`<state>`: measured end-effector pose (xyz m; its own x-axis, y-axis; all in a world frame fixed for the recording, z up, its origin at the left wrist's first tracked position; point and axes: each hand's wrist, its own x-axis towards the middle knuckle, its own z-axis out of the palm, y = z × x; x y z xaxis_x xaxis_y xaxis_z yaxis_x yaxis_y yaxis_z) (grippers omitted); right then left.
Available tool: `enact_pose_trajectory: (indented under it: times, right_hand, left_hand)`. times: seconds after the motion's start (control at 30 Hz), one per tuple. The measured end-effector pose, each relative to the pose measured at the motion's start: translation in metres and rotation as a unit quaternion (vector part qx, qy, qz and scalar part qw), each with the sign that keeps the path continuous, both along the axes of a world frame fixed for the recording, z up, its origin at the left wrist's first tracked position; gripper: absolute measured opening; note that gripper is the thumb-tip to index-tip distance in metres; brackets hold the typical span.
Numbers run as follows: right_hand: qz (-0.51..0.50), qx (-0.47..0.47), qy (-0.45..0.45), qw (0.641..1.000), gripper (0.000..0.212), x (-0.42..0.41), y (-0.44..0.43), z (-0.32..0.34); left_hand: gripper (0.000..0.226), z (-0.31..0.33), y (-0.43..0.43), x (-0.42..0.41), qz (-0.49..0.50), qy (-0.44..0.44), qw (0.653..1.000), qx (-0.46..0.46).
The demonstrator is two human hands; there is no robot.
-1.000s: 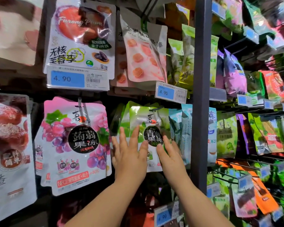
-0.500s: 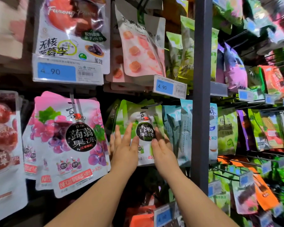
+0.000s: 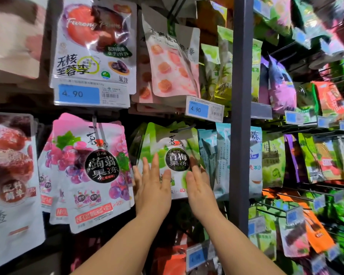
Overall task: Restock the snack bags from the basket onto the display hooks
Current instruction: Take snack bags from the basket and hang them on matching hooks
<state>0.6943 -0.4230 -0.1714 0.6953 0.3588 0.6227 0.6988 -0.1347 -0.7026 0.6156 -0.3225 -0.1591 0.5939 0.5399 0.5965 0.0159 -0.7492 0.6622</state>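
Note:
A green jelly snack bag [image 3: 172, 147] with a black round label hangs on a display hook [image 3: 182, 129], in front of more bags of the same kind. My left hand [image 3: 153, 185] lies flat against the bag's lower left part, fingers straight and pointing up. My right hand [image 3: 200, 187] presses flat on its lower right part, fingers straight too. Neither hand curls round the bag. The basket is out of view.
A pink grape jelly bag [image 3: 91, 171] hangs just left of my hands. Light blue bags [image 3: 216, 159] hang to the right, against a dark upright post [image 3: 240, 116]. Price tags [image 3: 204, 109] and plum bags [image 3: 93, 42] hang above. More hooks with bags fill the right side.
Both hands stay flat on the green bag and have drawn slightly closer to its lower edge. The camera has shifted a little; the bag hangs straighter.

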Motion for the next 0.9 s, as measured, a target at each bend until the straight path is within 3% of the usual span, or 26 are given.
enact_pose_trajectory:
  times: [0.1, 0.33, 0.67, 0.8, 0.9]
  right_hand:
    - [-0.014, 0.0, -0.003, 1.0, 0.055, -0.006, -0.004, -0.004]
    - [-0.004, 0.044, -0.037, 0.998, 0.043, -0.023, -0.016, -0.014]
    - [-0.036, 0.016, -0.074, 0.997, 0.044, -0.037, -0.054, -0.033]
    - [-0.055, -0.014, -0.106, 0.993, 0.048, -0.048, -0.094, -0.063]
    - [-0.064, -0.035, -0.117, 0.99, 0.041, -0.057, -0.132, -0.092]
  left_hand:
    - [0.06, -0.003, -0.004, -0.006, 0.0, -0.007, 1.0, 0.01]
    - [0.063, -0.012, -0.018, -0.02, 0.025, -0.002, 0.999, 0.043]
    - [0.06, -0.04, -0.054, -0.035, 0.032, -0.034, 0.996, 0.07]
    - [0.081, -0.072, -0.082, -0.046, -0.011, -0.028, 0.995, 0.099]
    - [0.076, -0.103, -0.106, -0.047, -0.057, -0.028, 0.992, 0.111]
